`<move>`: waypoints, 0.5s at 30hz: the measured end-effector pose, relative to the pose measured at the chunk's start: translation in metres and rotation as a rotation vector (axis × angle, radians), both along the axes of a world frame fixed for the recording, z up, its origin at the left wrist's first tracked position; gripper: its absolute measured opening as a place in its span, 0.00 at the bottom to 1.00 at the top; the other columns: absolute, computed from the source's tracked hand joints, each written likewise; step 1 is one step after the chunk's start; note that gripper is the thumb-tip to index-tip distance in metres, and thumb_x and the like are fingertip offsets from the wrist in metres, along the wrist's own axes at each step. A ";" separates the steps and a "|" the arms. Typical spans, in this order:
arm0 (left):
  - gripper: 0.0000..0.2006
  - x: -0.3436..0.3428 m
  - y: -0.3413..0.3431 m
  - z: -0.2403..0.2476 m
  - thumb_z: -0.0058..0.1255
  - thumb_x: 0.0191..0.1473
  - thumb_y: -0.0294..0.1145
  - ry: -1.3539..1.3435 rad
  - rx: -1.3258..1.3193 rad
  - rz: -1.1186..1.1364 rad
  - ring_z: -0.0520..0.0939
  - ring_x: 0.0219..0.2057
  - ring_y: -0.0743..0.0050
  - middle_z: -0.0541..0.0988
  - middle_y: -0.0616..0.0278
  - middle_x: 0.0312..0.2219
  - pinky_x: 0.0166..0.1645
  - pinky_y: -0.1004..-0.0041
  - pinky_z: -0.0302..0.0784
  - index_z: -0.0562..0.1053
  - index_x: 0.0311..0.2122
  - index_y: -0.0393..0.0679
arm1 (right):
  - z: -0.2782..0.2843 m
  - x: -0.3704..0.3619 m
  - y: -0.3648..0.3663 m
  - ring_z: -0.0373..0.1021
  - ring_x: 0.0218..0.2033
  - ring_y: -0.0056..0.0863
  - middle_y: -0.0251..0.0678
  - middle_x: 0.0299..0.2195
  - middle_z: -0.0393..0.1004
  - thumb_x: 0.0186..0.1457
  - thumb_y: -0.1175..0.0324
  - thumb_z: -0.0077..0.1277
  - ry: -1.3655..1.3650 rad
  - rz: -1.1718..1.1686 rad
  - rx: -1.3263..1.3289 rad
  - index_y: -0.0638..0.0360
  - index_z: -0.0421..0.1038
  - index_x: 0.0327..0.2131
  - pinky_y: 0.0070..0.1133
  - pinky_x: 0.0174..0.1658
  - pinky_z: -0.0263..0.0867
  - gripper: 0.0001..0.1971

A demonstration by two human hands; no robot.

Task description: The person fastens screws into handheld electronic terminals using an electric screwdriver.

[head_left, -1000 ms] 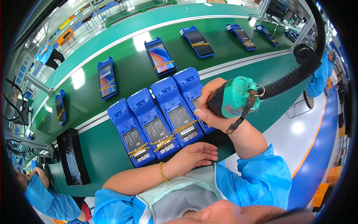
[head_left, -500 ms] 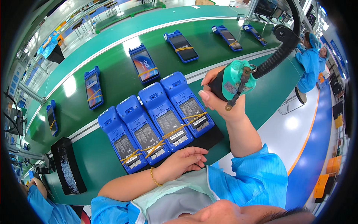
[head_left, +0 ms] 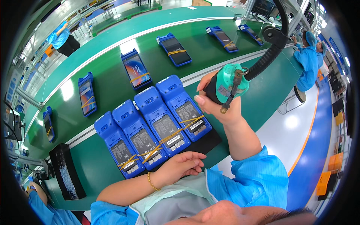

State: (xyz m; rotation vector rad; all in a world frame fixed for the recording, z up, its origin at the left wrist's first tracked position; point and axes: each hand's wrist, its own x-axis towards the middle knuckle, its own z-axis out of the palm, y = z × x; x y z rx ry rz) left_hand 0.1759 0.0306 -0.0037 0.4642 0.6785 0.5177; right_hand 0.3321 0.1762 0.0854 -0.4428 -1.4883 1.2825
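My right hand (head_left: pixel 221 107) is wrapped round a green-and-black electric screwdriver (head_left: pixel 233 84), held up beside the row of devices. A black ribbed hose runs up from the tool. Its tip is hidden behind the hand. My left hand (head_left: pixel 183 167) rests at the near side of the bench, fingers loosely apart and nothing visible in them. Just beyond it, blue handheld terminals lie face down in a slanted row: the leftmost terminal (head_left: pixel 119 144), two middle terminals (head_left: pixel 140 133) (head_left: pixel 163 122), and the rightmost terminal (head_left: pixel 183 108). Yellow rubber bands cross their lower ends, over batteries with labels.
Several banded blue terminals (head_left: pixel 136 69) lie screen up on the green conveyor belt (head_left: pixel 107 80). Left on the bench stands a black tray (head_left: pixel 67 170) of small pale parts. A black mat (head_left: pixel 210 140) lies under the row. Co-workers (head_left: pixel 305 62) in blue are at far right.
The view has shifted slightly, and the row and belt terminals appear lower left. Both hands keep their poses; the screwdriver stays in my right hand. A distant person at left has moved.
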 end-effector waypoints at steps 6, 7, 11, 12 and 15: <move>0.16 0.000 0.000 0.000 0.43 0.63 0.30 -0.003 0.003 -0.004 0.75 0.38 0.84 0.73 0.66 0.38 0.45 0.82 0.74 0.66 0.55 0.40 | 0.004 -0.007 -0.005 0.63 0.19 0.13 0.31 0.19 0.67 0.44 0.84 0.56 -0.045 -0.099 0.114 0.66 0.66 0.34 0.13 0.22 0.57 0.12; 0.16 0.000 0.000 0.000 0.43 0.63 0.30 -0.003 0.000 -0.003 0.75 0.38 0.84 0.73 0.66 0.38 0.45 0.82 0.74 0.66 0.55 0.39 | 0.003 -0.007 -0.005 0.63 0.20 0.13 0.31 0.20 0.68 0.44 0.84 0.57 -0.055 -0.122 0.124 0.66 0.67 0.34 0.13 0.23 0.57 0.13; 0.16 0.000 0.000 0.000 0.43 0.63 0.29 -0.007 0.005 -0.004 0.75 0.38 0.83 0.73 0.66 0.39 0.45 0.82 0.74 0.66 0.55 0.39 | 0.003 -0.005 -0.003 0.64 0.20 0.13 0.30 0.21 0.68 0.43 0.83 0.59 -0.125 -0.160 0.223 0.64 0.67 0.33 0.12 0.23 0.57 0.13; 0.16 0.000 0.000 0.000 0.42 0.63 0.29 -0.007 0.004 -0.003 0.75 0.39 0.83 0.73 0.66 0.39 0.45 0.82 0.74 0.66 0.55 0.39 | 0.004 -0.004 -0.003 0.64 0.21 0.13 0.30 0.22 0.69 0.42 0.83 0.59 -0.142 -0.131 0.219 0.63 0.68 0.33 0.12 0.23 0.57 0.13; 0.16 -0.001 0.000 0.000 0.42 0.63 0.29 -0.010 0.004 -0.003 0.75 0.39 0.83 0.73 0.66 0.39 0.45 0.81 0.74 0.66 0.55 0.39 | 0.004 -0.003 -0.003 0.64 0.21 0.14 0.30 0.22 0.69 0.42 0.83 0.60 -0.162 -0.097 0.218 0.63 0.68 0.32 0.13 0.23 0.57 0.13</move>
